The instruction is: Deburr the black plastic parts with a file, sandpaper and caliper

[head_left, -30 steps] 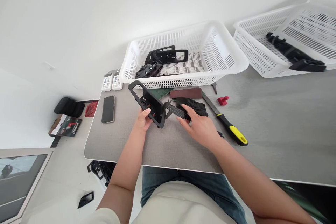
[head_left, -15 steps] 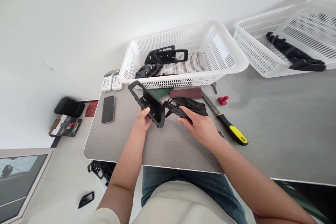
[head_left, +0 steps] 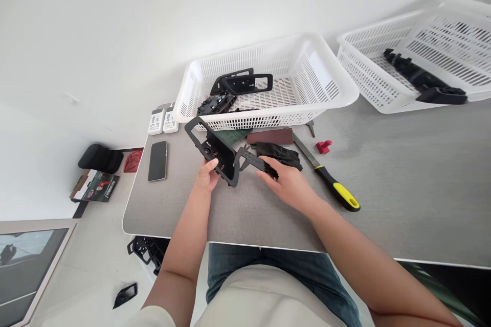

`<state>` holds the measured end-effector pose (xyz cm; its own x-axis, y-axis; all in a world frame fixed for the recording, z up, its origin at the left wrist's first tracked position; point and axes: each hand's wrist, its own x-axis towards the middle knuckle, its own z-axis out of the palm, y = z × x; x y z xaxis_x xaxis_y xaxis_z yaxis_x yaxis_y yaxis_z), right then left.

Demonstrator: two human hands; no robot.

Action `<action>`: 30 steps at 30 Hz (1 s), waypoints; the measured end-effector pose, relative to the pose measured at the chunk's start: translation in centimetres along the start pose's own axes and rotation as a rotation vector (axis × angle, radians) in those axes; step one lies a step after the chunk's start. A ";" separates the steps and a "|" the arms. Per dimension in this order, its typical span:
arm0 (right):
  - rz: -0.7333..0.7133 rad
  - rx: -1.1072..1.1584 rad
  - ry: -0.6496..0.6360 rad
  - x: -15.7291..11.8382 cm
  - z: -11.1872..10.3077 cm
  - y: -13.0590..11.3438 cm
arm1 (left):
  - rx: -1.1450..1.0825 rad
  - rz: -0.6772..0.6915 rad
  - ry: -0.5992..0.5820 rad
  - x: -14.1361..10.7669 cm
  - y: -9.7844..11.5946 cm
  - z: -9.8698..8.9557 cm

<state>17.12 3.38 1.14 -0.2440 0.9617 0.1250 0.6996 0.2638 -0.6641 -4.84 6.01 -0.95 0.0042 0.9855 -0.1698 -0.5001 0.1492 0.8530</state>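
Observation:
My left hand is closed on the lower left side of a black plastic frame, which it holds tilted above the table. In my right hand is a black caliper, its jaws at the right edge of the frame. Whether the jaws touch the frame is hard to tell. Behind the caliper lie a black cloth and a reddish-brown strip. A file with a black and yellow handle rests to the right of my right hand.
A white basket with black parts stands behind my hands; another white basket holds a long black part. A phone and two white boxes sit at the left. A red piece lies near the file.
The caliper's jaws have shifted slightly left against the frame's edge, and my right hand moved with them. The whole view has shifted a little.

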 end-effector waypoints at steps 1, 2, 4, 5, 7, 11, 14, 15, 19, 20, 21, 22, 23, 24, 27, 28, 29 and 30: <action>0.005 0.045 0.000 0.1 0.0 0.0 | 0.013 0.012 0.010 0.0 0.1 0.0; 0.011 0.084 0.009 0.2 -0.1 -0.1 | 0.018 0.028 0.027 0.0 0.2 0.0; 0.038 0.132 0.040 0.3 -0.2 0.0 | 0.000 0.066 0.087 0.0 0.4 0.1; 0.058 0.139 0.059 0.3 -0.2 0.1 | -0.022 0.091 0.123 0.0 0.6 0.0; 0.078 0.140 0.072 0.4 -0.1 0.3 | -0.073 0.144 0.171 0.1 0.9 -0.1; 0.045 0.120 -0.029 0.4 0.9 0.9 | -0.052 0.165 0.079 0.0 0.8 -0.5; 0.059 0.147 -0.036 0.5 1.4 1.1 | 0.147 0.145 -0.063 -0.1 0.2 -0.9; 0.084 0.198 -0.006 0.6 1.4 1.1 | 0.230 0.150 -0.125 -0.2 0.0 -1.0; 0.330 0.789 -0.073 0.9 0.4 0.7 | 0.570 0.253 -0.462 -0.7 0.1 -0.4; 0.402 0.975 -0.151 1.0 0.2 0.5 | 0.665 0.304 -0.561 -0.9 0.2 0.0; 0.460 1.133 -0.225 1.0 0.0 0.4 | 0.760 0.353 -0.645 -1.1 0.4 0.4; 0.503 1.255 -0.279 1.0 -0.2 0.3 | 0.853 0.412 -0.695 -1.3 0.5 0.8; 0.534 1.346 -0.309 1.1 -0.2 0.2 | 0.932 0.458 -0.736 -1.5 0.5 1.2; 0.558 1.414 -0.318 1.1 -0.3 0.1 | 1.010 0.471 -0.756 -1.7 0.4 1.4; 0.610 1.540 -0.291 1.2 -0.2 0.2 | 1.142 0.542 -0.666 -1.7 -0.4 1.7; 0.606 1.563 -0.264 1.2 -0.1 0.3 | 1.133 0.579 -0.566 -1.5 -0.7 1.7; 0.585 1.577 -0.236 1.2 -0.1 0.3 | 1.089 0.590 -0.435 -1.4 -1.0 1.6; 0.546 1.587 -0.217 1.2 -0.1 0.4 | 0.998 0.576 -0.285 -1.1 -1.2 1.5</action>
<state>17.16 4.66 1.07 -0.3944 0.8461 -0.3586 -0.5553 -0.5304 -0.6406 -2.94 4.84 -1.02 0.2554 0.8919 0.3733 0.4041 -0.4492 0.7968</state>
